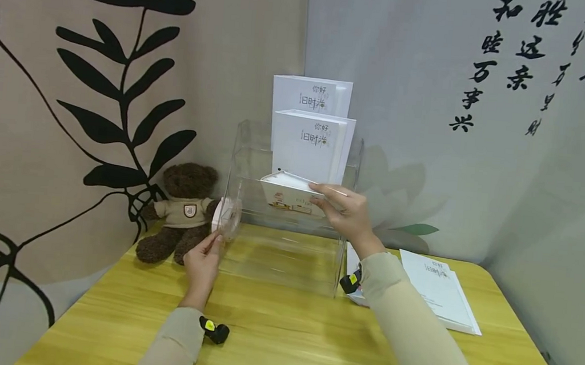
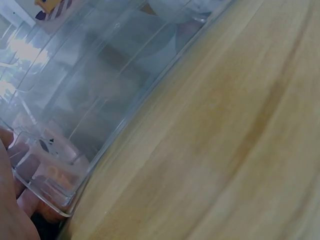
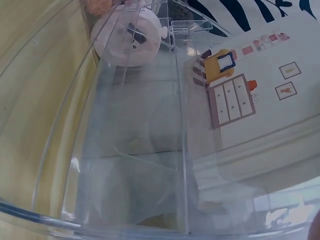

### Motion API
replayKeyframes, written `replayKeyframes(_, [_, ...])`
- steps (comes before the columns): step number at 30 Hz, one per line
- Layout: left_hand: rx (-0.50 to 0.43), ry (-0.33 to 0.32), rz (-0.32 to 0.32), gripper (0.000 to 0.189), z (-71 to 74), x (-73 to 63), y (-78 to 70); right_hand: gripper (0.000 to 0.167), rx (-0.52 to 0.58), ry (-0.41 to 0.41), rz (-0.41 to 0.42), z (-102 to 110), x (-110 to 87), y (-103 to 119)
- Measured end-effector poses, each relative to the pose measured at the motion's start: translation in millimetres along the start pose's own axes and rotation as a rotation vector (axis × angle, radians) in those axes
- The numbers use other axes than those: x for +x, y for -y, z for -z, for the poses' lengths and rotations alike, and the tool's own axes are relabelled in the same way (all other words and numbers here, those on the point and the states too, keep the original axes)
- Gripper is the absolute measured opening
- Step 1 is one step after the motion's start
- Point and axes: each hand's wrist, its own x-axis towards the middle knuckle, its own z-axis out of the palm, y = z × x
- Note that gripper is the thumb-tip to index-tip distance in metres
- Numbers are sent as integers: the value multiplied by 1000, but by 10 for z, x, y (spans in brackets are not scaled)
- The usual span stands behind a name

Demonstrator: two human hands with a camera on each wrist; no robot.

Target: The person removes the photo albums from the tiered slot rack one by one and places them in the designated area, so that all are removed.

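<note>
A clear plastic tiered rack (image 1: 286,256) stands on the table. My left hand (image 1: 202,267) grips its front left edge; in the left wrist view, fingers show through the clear plastic. My right hand (image 1: 347,210) holds a white book (image 1: 288,196) by its right end, thumb on the near side. The book is tilted at the rack's front tier, its illustrated cover facing me. In the right wrist view, the cover (image 3: 280,112) shows a drawn cabinet. Behind it, two white books, a nearer one (image 1: 305,146) and a farther one (image 1: 299,94), stand upright in higher tiers.
A brown teddy bear (image 1: 184,214) sits left of the rack, with a pale round object (image 1: 224,217) beside it at the rack's side. White books (image 1: 438,291) lie on the table (image 1: 280,342) to the right, partly behind my right sleeve. Walls close off the back and right.
</note>
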Motion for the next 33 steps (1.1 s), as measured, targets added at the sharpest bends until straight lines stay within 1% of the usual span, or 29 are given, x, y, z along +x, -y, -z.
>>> replayKeyframes(4, [16, 15, -14, 26, 20, -3, 1, 43, -10, 55, 72, -45, 63, 50])
replayKeyframes(7, [22, 31, -26, 25, 30, -5, 1, 41, -26, 117, 99, -66, 96, 116])
replayKeyframes(9, [28, 33, -38, 24, 21, -5, 5, 39, -36, 133, 113, -72, 121, 147])
replayKeyframes(13, [19, 38, -51, 24, 11, -3, 11, 38, -28, 97, 107, -52, 151, 181])
replayKeyframes(17, [-22, 39, -31, 23, 17, 9, 6, 39, -17, 48, 75, -16, 202, 215])
replayKeyframes(19, [-31, 43, -17, 23, 17, 14, 13, 39, -22, 27, 58, 7, 223, 244])
replayKeyframes(22, [-35, 50, -12, 23, 18, 16, 17, 37, -8, 2, 30, 49, 249, 305])
replayKeyframes(28, [-39, 53, -5, 24, 22, 23, 13, 36, 69, -44, -26, 140, 313, 446])
replayKeyframes(33, [-50, 51, -25, 23, 28, 23, 9, 37, 116, -60, -46, 228, 320, 520])
